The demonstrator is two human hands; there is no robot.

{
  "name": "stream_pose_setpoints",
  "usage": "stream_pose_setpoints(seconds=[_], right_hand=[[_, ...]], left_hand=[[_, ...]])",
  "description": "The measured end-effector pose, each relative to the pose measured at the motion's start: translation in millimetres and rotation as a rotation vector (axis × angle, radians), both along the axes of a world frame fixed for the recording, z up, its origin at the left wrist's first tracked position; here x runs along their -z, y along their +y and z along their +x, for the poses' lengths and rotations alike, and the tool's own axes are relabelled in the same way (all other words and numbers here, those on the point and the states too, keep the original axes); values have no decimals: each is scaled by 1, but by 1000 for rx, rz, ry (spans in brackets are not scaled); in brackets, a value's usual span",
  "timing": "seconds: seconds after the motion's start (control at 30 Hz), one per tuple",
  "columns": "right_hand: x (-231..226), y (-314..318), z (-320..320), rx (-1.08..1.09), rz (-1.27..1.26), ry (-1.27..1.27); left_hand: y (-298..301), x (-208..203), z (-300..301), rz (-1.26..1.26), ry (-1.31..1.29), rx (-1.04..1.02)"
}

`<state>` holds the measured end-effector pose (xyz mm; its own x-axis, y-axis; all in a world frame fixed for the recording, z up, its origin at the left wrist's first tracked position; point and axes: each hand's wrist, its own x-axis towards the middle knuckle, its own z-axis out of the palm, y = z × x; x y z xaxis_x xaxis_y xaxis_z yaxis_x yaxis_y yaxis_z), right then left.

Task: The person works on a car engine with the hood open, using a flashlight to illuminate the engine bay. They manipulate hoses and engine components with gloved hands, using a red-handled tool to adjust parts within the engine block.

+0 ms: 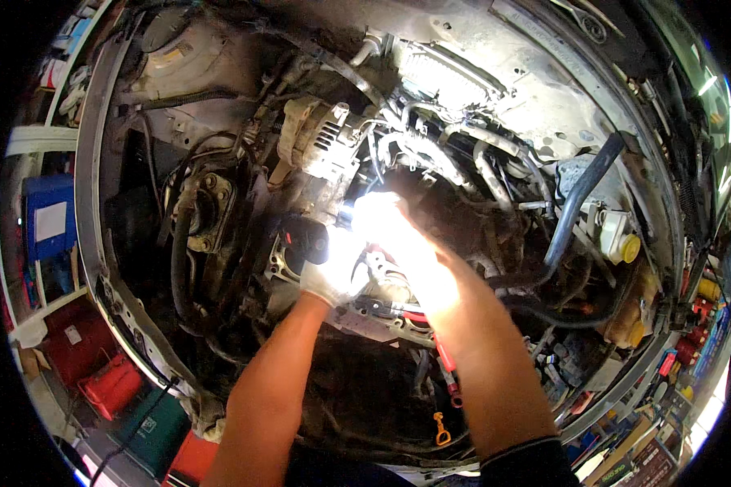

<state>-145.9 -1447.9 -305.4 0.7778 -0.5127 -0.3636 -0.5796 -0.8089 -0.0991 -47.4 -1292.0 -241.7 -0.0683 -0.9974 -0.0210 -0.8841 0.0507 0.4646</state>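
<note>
Both my hands work deep in the middle of an engine bay under a glaring light. My left hand (333, 272), in a whitish glove, is closed against a black rounded tool (307, 239) with a small red mark; its exact kind is unclear. Beyond it, my right hand (384, 217) reaches in beside the left, its fingers washed out by glare. An alternator (313, 136) sits just past the hands. Next to my right forearm, a red-handled tool (444, 354) lies across the front of the engine, partly hidden by the arm.
A dark blue bar (583, 199) slants across the right side. Near it stands a reservoir with a yellow cap (628, 248). A yellow-orange pull ring (440, 430) is near the front. Hoses and wires cross the bay. Red and green boxes (142, 433) stand outside at left.
</note>
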Motion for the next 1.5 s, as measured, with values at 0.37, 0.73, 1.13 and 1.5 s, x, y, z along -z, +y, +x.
stream_pose_setpoints(seconds=[0.37,0.73,1.13,1.5], right_hand=[[17,-21,-34,76,398,-180],[40,-47,-41,8,805,-593],[-69,-29,-52,293,872,-8],[-80,-27,-133,866,1490,-416]], left_hand=[[-9,22,-8,59,-47,13],[-3,-6,2,47,-66,-19],[23,-3,-21,48,-124,-8],[-5,4,-6,-126,-57,26]])
